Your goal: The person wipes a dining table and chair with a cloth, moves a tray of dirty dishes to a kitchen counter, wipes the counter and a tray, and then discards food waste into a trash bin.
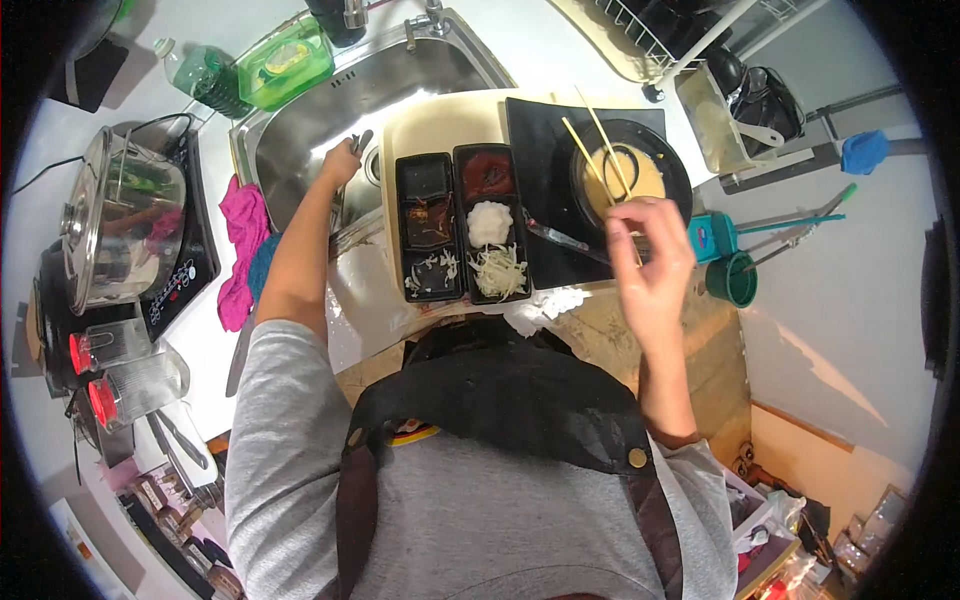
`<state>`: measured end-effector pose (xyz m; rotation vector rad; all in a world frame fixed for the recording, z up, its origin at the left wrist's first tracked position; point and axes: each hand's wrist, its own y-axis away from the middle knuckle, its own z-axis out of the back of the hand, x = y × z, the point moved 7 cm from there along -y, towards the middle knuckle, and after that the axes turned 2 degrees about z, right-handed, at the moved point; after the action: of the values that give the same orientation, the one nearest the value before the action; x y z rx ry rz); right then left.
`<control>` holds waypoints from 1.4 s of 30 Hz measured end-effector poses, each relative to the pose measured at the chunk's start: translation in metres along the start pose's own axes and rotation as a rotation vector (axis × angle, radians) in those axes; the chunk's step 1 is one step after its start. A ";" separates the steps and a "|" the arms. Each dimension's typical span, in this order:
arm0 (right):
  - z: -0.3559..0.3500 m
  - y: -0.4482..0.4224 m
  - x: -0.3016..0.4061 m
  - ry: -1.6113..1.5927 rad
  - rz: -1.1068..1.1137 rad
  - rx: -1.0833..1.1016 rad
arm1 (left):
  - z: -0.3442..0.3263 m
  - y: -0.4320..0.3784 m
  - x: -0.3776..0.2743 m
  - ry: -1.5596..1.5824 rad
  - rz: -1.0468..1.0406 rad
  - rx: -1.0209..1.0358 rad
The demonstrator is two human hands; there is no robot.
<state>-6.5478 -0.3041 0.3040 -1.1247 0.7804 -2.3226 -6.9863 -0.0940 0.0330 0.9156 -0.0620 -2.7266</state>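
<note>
Over the sink basin, my left hand [343, 163] is closed on a small dark-handled utensil [363, 141]. My right hand [654, 251] pinches a pair of chopsticks [589, 154] above the right edge of a black mat [541, 150]. The chopsticks cross a round black pan or dish [679, 169] of pale yellow liquid [651, 176]; a dark ring shape shows in the liquid. Left of the mat, two black three-compartment trays [461, 217] hold red sauce, a white mound, pale shreds and brown bits. A clear plastic piece [556, 236] lies between the trays and the dish.
A steel sink [292, 112] is at the upper left, beside a green plastic container [262, 82] and a bottle [199, 71]. Pink cloth [241, 247] lies left of my forearm. A glass-walled pot [142, 217] stands farther left. A dish rack [637, 30] is at upper right.
</note>
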 end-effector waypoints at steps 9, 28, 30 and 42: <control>-0.058 0.036 0.020 -0.068 -0.094 0.247 | 0.048 0.044 -0.076 -0.244 -0.233 0.036; -0.110 0.395 -0.434 -0.539 -1.513 -0.205 | 0.029 0.366 -0.138 0.097 -0.079 0.314; -0.169 0.372 -0.444 -0.841 -1.500 -0.279 | 0.016 0.384 -0.131 0.161 0.008 0.225; -0.253 0.319 -0.441 -1.515 -1.404 -0.659 | -0.131 0.477 -0.129 0.010 0.238 0.152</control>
<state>-6.4550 -0.2015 -0.2805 -3.6983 -0.0466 -0.7647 -6.6971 -0.5148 0.0632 0.8987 -0.3579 -2.5225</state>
